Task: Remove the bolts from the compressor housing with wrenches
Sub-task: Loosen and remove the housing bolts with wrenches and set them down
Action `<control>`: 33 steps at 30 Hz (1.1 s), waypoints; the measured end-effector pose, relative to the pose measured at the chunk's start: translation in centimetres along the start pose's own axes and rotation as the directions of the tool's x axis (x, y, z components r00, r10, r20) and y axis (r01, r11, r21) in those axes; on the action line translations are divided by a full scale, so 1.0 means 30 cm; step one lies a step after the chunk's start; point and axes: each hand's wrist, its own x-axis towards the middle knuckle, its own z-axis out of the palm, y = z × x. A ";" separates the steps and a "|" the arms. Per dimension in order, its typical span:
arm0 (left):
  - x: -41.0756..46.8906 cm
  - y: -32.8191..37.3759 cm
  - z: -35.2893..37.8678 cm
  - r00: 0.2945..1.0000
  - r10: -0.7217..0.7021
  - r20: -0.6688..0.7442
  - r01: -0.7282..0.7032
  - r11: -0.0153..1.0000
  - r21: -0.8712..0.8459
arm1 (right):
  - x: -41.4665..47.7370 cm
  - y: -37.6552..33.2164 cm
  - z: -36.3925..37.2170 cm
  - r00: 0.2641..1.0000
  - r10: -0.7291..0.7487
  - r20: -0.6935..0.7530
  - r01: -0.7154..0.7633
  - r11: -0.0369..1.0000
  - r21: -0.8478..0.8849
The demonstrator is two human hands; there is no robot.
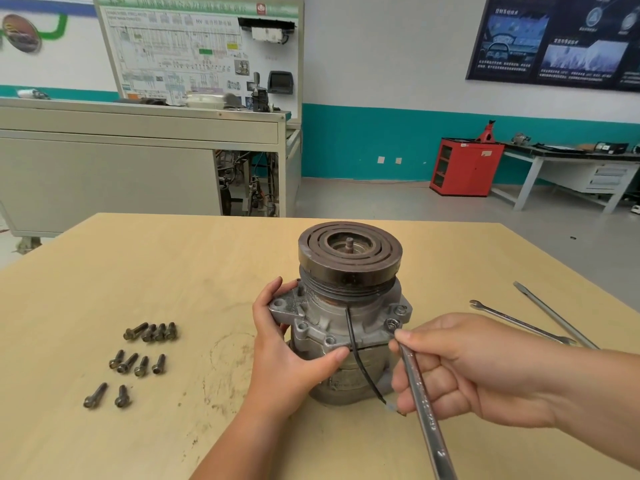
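Compressor housing standing upright on the table, pulley on top, close in front of the body. Left hand wrapped round the mounting flange, thumb pressed along the front rim. Right hand curled tight round the wrench, ring end up at a flange bolt on the right side.

Tips for this bit: push the ring fully down and square on the head before pulling, brace hard with the left to stop any spinning, and go for short steady pulls, no jerking. Mind the black wire hanging down the front, just beside the wrench shaft, probably easy to snag. Once loose, finish by fingers and drop it with the loose bolts off to the left.

Hard to make out: whether the ring is properly seated, with a fingertip half covering it. Back of the housing out of sight, so no telling the number of bolts left. Wrench tail cut off at the bottom edge. Markings on the lower body unreadable.
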 end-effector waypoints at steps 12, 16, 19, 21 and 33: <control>-0.005 -0.004 0.012 0.999 -0.051 0.012 0.051 0.999 -0.011 | 0.028 -0.057 -0.077 0.999 0.049 0.014 -0.037 0.876 -0.480; -0.006 -0.003 0.006 0.998 -0.069 0.008 0.069 0.997 -0.026 | 0.042 -0.132 -0.125 0.997 0.077 0.023 -0.031 0.641 -0.767; -0.004 0.000 0.004 0.997 -0.075 0.014 0.076 0.997 -0.029 | 0.064 -0.172 -0.153 0.999 -0.050 -0.021 0.000 0.398 -0.918; -0.006 0.005 0.004 0.997 -0.082 0.017 0.082 0.996 -0.028 | 0.065 -0.183 -0.175 0.998 -0.060 0.010 0.032 0.373 -0.927; -0.012 0.016 0.009 0.997 -0.074 0.002 0.074 0.997 -0.005 | -0.008 -0.007 -0.064 0.976 0.055 0.211 -0.019 0.986 -0.169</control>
